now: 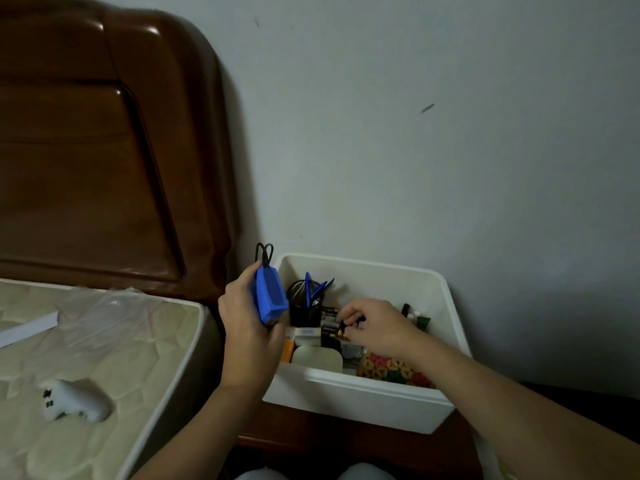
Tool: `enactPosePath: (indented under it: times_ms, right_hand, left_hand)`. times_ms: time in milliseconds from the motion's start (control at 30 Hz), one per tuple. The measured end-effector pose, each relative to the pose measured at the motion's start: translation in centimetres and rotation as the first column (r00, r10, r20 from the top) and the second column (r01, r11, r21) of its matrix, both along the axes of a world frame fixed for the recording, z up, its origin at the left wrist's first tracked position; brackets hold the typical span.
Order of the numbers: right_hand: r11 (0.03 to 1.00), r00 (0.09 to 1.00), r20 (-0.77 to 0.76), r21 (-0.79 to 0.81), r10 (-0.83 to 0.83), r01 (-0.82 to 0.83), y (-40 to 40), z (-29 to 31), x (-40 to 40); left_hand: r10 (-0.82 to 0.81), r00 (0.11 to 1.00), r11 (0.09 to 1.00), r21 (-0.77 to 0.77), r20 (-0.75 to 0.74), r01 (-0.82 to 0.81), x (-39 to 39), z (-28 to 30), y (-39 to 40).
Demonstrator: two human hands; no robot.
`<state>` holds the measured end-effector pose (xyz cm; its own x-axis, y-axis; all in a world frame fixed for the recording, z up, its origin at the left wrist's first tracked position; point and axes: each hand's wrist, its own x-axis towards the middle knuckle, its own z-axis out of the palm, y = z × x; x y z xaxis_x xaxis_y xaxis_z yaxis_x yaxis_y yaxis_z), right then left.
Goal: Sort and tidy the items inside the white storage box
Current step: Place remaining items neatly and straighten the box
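The white storage box (363,393) stands on a dark wooden nightstand against the wall. My left hand (246,327) holds a blue rectangular case (270,296) with a black cord loop at its top, just outside the box's left rim. My right hand (375,327) is inside the box, fingertips pinched on a small black item among black and yellow battery packs (329,323). A black mesh pen cup (304,303) with blue pens stands at the back left. Small boxes, a pale green lid (317,356) and a colourful patterned pouch (391,370) lie near the front.
A bed with a cream quilted mattress (86,358) lies to the left, under a brown wooden headboard (104,150). On it rest a white controller (74,403), clear plastic wrap (104,306) and a white paper strip (27,329). My knees show at the bottom.
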<state>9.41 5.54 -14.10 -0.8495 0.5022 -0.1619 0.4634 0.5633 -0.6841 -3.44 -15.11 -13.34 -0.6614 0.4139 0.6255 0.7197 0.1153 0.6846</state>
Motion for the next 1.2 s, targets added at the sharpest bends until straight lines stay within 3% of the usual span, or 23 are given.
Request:
enactPosePath:
  times_ms: [267,500,667,733,1200]
  right_hand:
    - [0.987,0.995,0.098,0.158,0.001,-0.016,-2.2,-4.8,-4.8]
    - [0.982,0.994,0.109,0.183,0.032,-0.051,-1.2,-7.1,-8.1]
    - [0.944,0.99,-0.054,0.299,-0.129,0.139,0.9,-7.4,-7.3]
    - [0.928,0.988,-0.044,0.339,-0.15,0.156,1.2,-7.5,-7.3]
    - [0.9,0.995,0.101,0.433,0.008,-0.051,-1.1,-6.7,-10.5]
  left_hand:
    - [0.044,0.996,0.998,-0.048,0.073,-0.04,-1.5,-3.2,0.4]
    - [0.066,0.995,0.992,-0.115,0.076,-0.057,-3.8,-4.1,3.0]
    - [0.054,0.998,0.985,-0.167,0.025,-0.049,-3.7,-4.4,3.2]
    - [0.053,0.998,0.976,-0.211,-0.027,-0.058,-3.5,-4.6,3.1]
    - [0.067,0.997,0.987,-0.146,0.03,-0.062,-3.4,-4.8,2.9]
